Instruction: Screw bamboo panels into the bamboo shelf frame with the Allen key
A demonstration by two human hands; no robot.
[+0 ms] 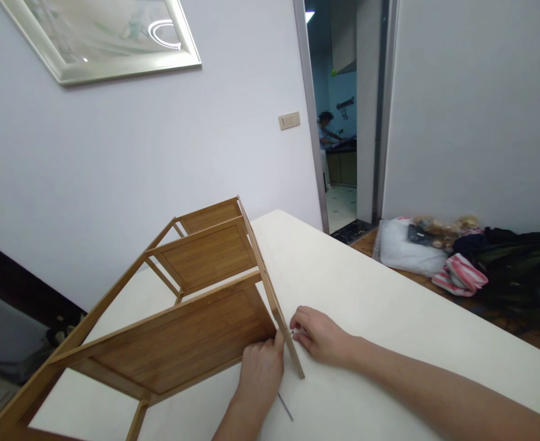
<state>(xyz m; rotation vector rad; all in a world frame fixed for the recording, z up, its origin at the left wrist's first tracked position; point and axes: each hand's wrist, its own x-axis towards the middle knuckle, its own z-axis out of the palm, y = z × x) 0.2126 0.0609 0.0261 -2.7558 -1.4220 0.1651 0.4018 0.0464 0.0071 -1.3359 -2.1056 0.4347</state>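
Note:
A wooden shelf rack (201,257) with several brown panels lies on its side on the white table (366,294). My left hand (261,367) is closed around the edge of the nearest panel, close to the slim upright on the right, with fingertips partly hidden. On the outer side of that upright, my right hand (320,335) pinches what looks like a small screw (292,332), pointed at the wood. Whether its tip has entered a hole cannot be seen. A thin metal rod (285,406), perhaps a hex key, lies on the table beside my left hand.
Behind the table is a white wall with a framed picture (127,70) and a switch plate (289,120). Through a doorway a person (327,138) stands at a counter. Bags and cloths (460,275) lie on the floor at the right, beyond the table's edge.

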